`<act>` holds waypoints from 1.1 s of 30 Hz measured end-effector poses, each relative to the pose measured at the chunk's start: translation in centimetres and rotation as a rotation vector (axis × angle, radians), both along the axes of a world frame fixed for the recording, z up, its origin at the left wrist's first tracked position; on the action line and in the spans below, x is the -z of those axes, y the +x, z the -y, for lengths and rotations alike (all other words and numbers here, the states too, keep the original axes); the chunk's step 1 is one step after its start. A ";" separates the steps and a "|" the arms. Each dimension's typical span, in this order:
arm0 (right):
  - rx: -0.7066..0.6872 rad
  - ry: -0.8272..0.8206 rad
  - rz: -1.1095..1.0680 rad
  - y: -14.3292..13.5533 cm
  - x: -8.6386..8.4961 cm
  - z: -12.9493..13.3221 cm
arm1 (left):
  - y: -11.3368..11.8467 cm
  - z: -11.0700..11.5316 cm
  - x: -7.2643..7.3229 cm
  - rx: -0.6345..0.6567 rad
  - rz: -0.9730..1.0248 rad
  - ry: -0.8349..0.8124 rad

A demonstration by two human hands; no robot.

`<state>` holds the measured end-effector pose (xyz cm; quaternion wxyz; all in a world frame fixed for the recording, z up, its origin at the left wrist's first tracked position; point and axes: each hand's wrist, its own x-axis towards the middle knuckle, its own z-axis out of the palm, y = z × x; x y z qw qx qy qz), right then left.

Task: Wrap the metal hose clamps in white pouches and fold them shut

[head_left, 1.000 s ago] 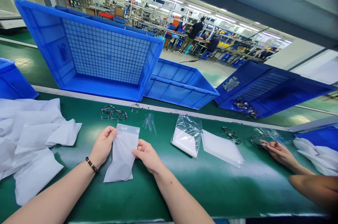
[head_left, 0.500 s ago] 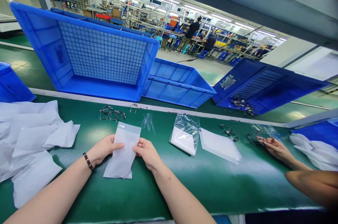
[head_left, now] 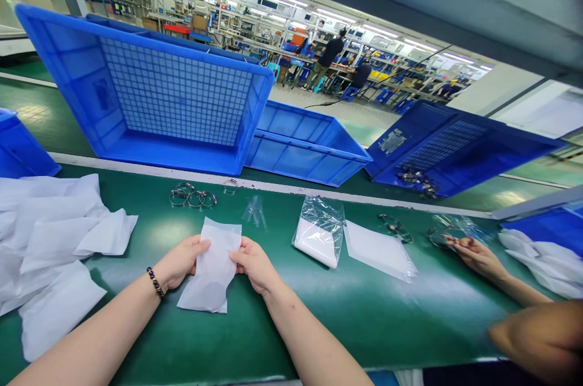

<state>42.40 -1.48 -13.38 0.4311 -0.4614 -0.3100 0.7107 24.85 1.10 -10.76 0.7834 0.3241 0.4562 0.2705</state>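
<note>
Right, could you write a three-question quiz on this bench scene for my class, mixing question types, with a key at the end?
1. True or false: the left hand and the right hand both hold the white pouch.
2. On which side is the beaded bracelet worn? A) right only; B) both; C) left only.
3. Fill in the colour: the metal rings lie on a ____ work surface.

Key: 1) true; 2) C; 3) green.
</note>
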 end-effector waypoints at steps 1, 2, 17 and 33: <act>0.003 0.010 -0.012 0.0 0.0 0.0 | -0.1 0.0 -0.1 0.025 0.022 0.012; 0.007 0.020 -0.020 0.0 -0.1 0.0 | -0.1 0.0 -0.2 0.051 0.046 0.026; -0.031 0.028 0.135 0.0 0.5 0.2 | -0.4 0.0 1.2 0.101 -0.072 0.037; 0.105 0.083 0.169 0.0 0.3 -0.4 | 0.0 -0.8 1.4 -0.144 -0.028 0.140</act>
